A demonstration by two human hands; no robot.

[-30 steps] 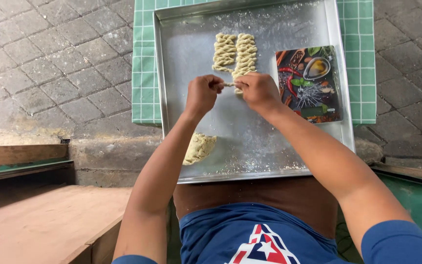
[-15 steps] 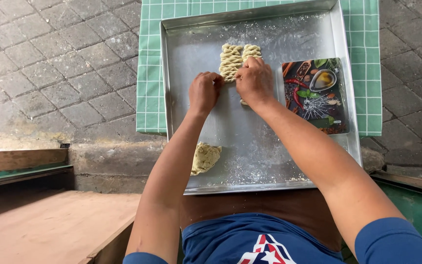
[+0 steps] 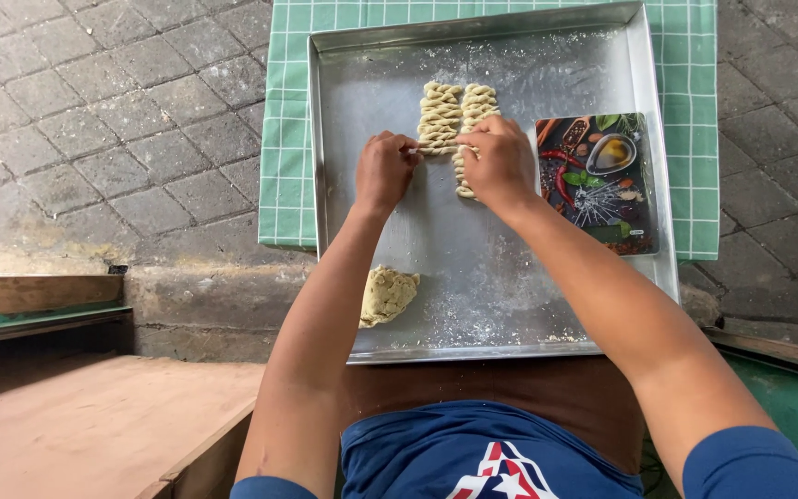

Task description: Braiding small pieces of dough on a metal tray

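Metal, dull silver and dusted with flour: a large square tray (image 3: 362,305) sits in front of us, lying on a green checked cloth (image 3: 293,111) spread over grey paving stones (image 3: 94,111).

Our left hand (image 3: 384,171) is curled into a loose fist on the tray floor, knuckles up, fingertips pinching the near end of the left twisted dough strip (image 3: 440,115). How tightly the fingers close under the knuckles we cannot tell.

Our right hand (image 3: 501,162) is also curled, palm down, lying over the near half of the right twisted dough strip (image 3: 478,100). Its fingers bend around that strip; a short pale end shows below the hand. The two hands sit close together, with only a narrow gap between them.

Both strips are pale yellow, plaited or twisted, and lie side by side, touching along their length, running away from us toward the far wall of the tray.

Right of the hands, inside the tray, lies a dark rectangular board (image 3: 598,185) printed with spices, chillies and herbs. It is just beside our right hand, apart from the dough.

Near the front left corner of the tray rests a rough lump of dough (image 3: 387,296), partly hidden by our left forearm. Loose flour lies thickest along the front edge.

Below the tray we see blue clothing (image 3: 473,453). To the left, a brown wooden bench (image 3: 85,416), well apart from the work.
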